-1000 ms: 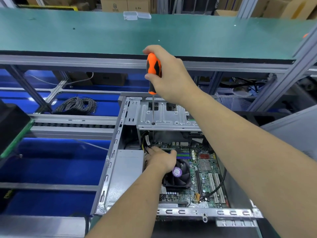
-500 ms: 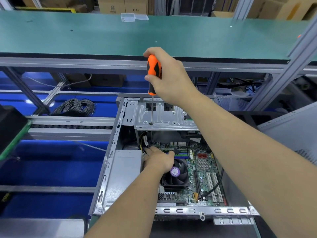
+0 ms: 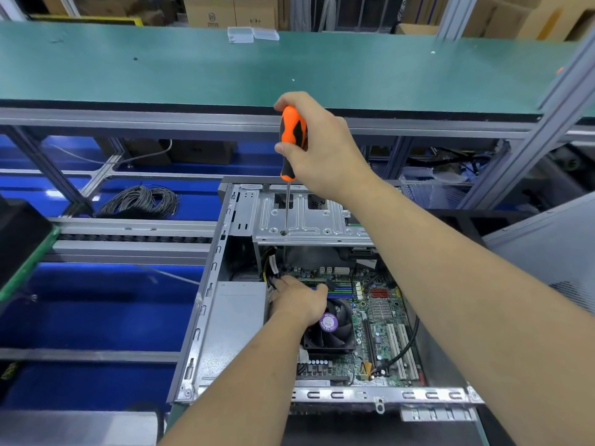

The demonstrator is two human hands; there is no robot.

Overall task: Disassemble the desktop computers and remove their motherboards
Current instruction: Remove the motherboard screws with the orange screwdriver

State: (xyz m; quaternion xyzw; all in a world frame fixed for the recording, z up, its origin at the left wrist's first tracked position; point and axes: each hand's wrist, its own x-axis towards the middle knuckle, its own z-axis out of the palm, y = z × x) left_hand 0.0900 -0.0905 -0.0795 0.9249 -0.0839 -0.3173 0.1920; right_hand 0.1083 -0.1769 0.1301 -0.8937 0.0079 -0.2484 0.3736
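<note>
Coiled grey cable (image 3: pixel 141 201) on blue surface, green shelf (image 3: pixel 193 69) — cardboard boxes (image 3: pixel 230 11) behind

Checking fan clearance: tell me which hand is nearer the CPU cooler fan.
Left hand, touching the CPU cooler fan's upper-left edge. Right hand is up above the drive cage.

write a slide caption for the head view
Right hand drives screwdriver through drive cage; left hand rests by motherboard.

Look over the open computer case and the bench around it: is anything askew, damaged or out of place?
Nothing stands out. The screwdriver passes straight through a hole in the drive bracket, and the motherboard looks intact.
</note>
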